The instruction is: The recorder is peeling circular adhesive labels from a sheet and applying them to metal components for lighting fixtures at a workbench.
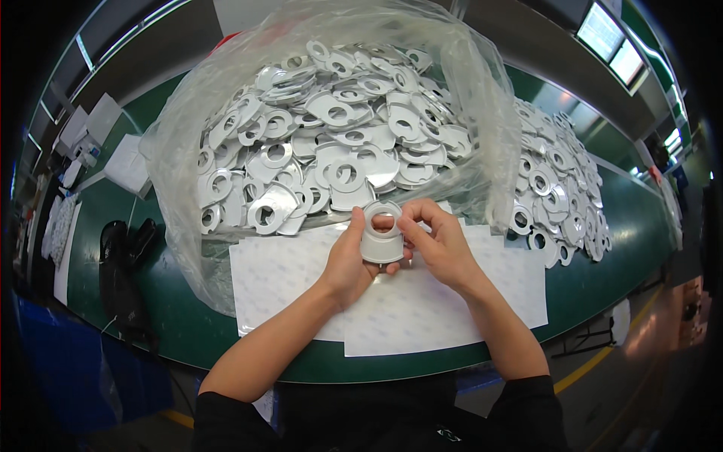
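Observation:
Between my two hands, above white paper sheets (422, 316), is a white plastic part (382, 248) with a round ring opening and a wider flat end. My left hand (350, 256) grips it from the left, thumb along its edge and fingers behind it. On the other side my right hand (437, 237) pinches the ring's right rim between thumb and forefinger. Whether the right fingertips hold anything smaller cannot be seen. Just beyond my hands a big heap of similar white parts (346, 175) fills an opened clear plastic bag (489, 98).
A second pile of white ringed parts (557, 181) lies on the green table (633, 233) to the right. At the left are a black bag-like item (120, 279) and a white stack (128, 166). A blue container (60, 361) stands below the table's left edge.

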Demonstrator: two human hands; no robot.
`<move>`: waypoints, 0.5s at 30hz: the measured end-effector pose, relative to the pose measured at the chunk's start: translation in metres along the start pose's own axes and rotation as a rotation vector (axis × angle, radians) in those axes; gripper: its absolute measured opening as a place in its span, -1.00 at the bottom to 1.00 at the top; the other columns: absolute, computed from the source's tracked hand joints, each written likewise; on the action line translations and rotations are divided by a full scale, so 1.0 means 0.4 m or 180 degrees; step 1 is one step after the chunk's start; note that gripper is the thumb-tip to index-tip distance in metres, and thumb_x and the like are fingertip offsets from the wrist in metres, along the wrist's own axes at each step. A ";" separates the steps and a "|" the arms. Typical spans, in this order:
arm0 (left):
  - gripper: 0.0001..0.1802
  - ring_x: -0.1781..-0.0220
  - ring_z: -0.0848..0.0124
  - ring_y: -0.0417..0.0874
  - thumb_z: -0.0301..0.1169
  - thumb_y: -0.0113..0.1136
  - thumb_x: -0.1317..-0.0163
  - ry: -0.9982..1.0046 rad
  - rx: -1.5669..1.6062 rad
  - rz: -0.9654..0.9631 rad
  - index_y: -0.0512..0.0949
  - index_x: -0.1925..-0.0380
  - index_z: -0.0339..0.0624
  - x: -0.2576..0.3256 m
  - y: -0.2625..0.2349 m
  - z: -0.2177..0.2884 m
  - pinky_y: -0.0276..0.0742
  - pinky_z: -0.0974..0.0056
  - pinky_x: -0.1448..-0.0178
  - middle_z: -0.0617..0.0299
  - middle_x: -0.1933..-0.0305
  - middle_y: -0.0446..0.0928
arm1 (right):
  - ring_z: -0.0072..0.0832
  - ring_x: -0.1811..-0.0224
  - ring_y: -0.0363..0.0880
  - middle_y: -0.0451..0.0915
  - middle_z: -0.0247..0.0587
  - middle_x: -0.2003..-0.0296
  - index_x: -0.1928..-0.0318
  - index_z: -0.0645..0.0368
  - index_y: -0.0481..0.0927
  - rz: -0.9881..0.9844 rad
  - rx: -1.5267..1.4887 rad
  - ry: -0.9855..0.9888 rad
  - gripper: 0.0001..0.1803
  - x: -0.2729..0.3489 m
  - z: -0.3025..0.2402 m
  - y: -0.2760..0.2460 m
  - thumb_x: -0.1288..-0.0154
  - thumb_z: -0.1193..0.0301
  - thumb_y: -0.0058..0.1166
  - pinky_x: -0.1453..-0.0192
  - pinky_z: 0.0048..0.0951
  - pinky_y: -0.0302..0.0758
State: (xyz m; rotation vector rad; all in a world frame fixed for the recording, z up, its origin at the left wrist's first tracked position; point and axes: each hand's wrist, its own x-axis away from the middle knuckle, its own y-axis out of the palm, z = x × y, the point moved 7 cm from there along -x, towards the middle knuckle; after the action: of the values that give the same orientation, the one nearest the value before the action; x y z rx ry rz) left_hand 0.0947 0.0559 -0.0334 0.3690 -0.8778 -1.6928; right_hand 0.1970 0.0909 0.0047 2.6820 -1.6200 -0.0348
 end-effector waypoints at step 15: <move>-0.37 0.23 0.32 0.55 0.11 -0.55 -0.40 -0.0033 0.0048 0.0033 0.36 0.08 -0.18 0.003 0.003 0.002 0.37 0.32 0.35 0.09 0.14 0.48 | -0.68 0.51 0.42 0.36 -0.30 0.24 0.32 0.28 0.44 0.0120 0.0100 -0.0203 -0.89 0.003 -0.007 0.004 -0.30 0.48 0.01 0.44 -0.67 0.43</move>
State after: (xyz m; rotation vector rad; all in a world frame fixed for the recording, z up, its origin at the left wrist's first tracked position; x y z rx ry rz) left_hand 0.0946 0.0552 -0.0319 0.3657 -0.8992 -1.6808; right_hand 0.1962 0.0891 0.0077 2.6994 -1.7024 -0.0963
